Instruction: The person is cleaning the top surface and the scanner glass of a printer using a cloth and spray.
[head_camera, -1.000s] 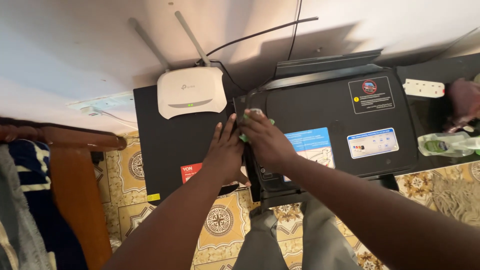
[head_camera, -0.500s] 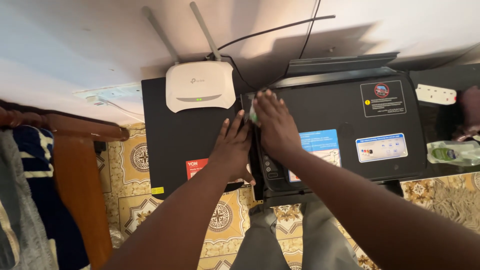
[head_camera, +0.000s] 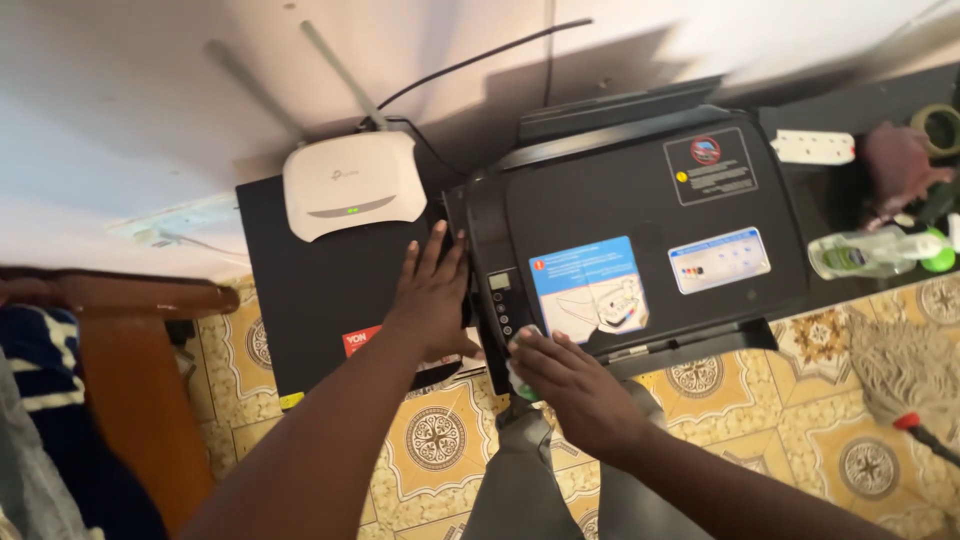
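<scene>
A black printer (head_camera: 640, 230) carries four markings on its top. A rectangular blue and white sticker (head_camera: 588, 288) with a line drawing sits near the front left. To its right is a smaller white sticker with a blue border (head_camera: 719, 260). Toward the back right is a black label (head_camera: 711, 165) with a red circular symbol and a yellow dot. A small grey display screen (head_camera: 499, 282) sits on the left control strip. On the black box (head_camera: 320, 290) to the left, a red label (head_camera: 361, 340) and a yellow tag (head_camera: 290, 400) lie near the front edge.
</scene>
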